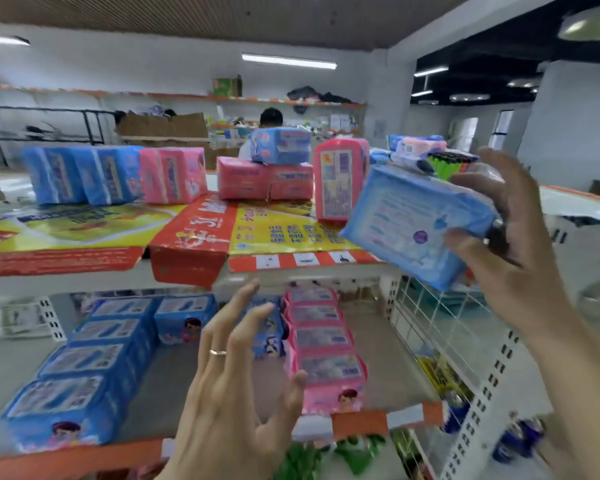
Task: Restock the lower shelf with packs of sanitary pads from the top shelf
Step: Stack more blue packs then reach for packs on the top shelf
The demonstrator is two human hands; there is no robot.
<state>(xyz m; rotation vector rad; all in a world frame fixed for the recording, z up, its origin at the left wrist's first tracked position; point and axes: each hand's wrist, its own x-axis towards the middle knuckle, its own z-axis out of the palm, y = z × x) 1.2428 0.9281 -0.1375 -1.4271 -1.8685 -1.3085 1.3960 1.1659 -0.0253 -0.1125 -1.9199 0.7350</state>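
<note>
Blue pack [420, 226] is up in the air at the top shelf's [187, 271] right end, tilted, right hand [506, 237] wrapped around its far edge. Left hand [236, 386] hangs open over the lower shelf [174, 382], fingers spread, holding nothing. Print's too blurry to read.

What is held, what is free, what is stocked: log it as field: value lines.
right hand: grips a blue pack in the air beside the top shelf
left hand: open, holds nothing, in front of the lower shelf
top shelf stock: blue and pink packs on flattened cardboard
lower shelf stock: blue row, pink row
</note>
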